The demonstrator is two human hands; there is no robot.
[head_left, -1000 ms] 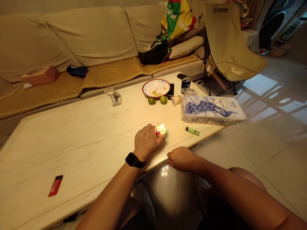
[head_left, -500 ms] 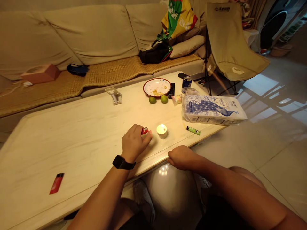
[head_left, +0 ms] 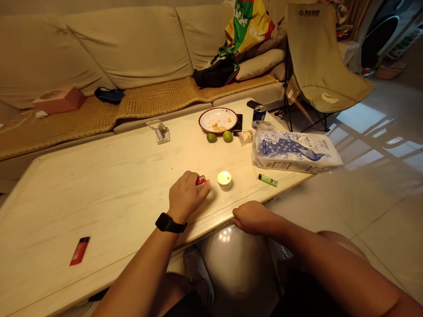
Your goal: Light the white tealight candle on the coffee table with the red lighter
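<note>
My left hand (head_left: 185, 197), with a black watch on its wrist, is closed around a red lighter (head_left: 200, 179) whose top pokes out between thumb and fingers. Just right of it stands a small white candle (head_left: 224, 180) on the pale table (head_left: 109, 176); I see no flame on it. My right hand (head_left: 253, 217) rests at the table's near edge with its fingers curled under, so what they hold, if anything, is hidden. A green lighter (head_left: 267, 180) lies further right of the candle.
A second red lighter (head_left: 79, 251) lies at the near left of the table. At the far right are a plate (head_left: 217, 119), two limes (head_left: 219, 137), a can (head_left: 259, 113) and a tissue pack (head_left: 295, 151). A sofa (head_left: 109, 53) and folding chair (head_left: 317, 57) stand behind.
A second ago my left hand held the lit lighter against the candle. It has pulled back to the left, and the flame and glow are gone.
</note>
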